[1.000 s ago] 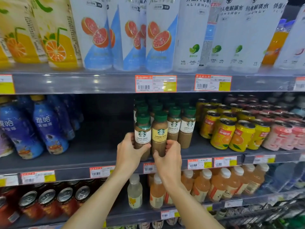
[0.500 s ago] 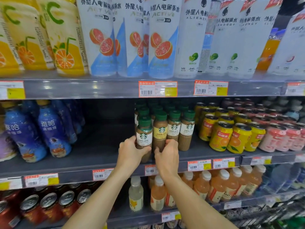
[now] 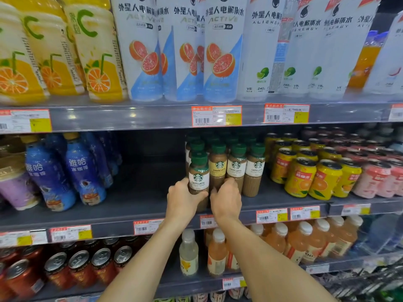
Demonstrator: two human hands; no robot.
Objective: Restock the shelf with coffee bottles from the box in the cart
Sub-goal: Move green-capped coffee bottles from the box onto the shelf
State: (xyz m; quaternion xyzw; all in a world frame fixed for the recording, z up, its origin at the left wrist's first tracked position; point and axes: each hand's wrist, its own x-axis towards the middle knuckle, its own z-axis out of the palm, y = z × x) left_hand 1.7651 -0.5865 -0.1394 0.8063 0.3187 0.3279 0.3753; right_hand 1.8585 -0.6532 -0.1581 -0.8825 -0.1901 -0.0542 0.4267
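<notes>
Brown coffee bottles with green caps stand in rows on the middle shelf (image 3: 139, 205). My left hand (image 3: 183, 199) grips the front-left Caffe Latte bottle (image 3: 198, 177) low on its body. My right hand (image 3: 226, 199) holds the yellow-labelled Cheese Latte bottle (image 3: 218, 168) beside it, fingers wrapped round its lower half. Two more Caffe Latte bottles (image 3: 255, 168) stand to the right, with further rows behind. The box and the cart are out of view.
Blue bottles (image 3: 85, 175) stand at the left of the middle shelf, and yellow orange-drink cans (image 3: 303, 177) at the right. A bare gap lies between the blue bottles and the coffee. Tall drink bottles fill the upper shelf; cans and juice bottles sit below.
Both hands have pushed the two front coffee bottles a little deeper onto the shelf, and the view has drifted slightly downward and closer.
</notes>
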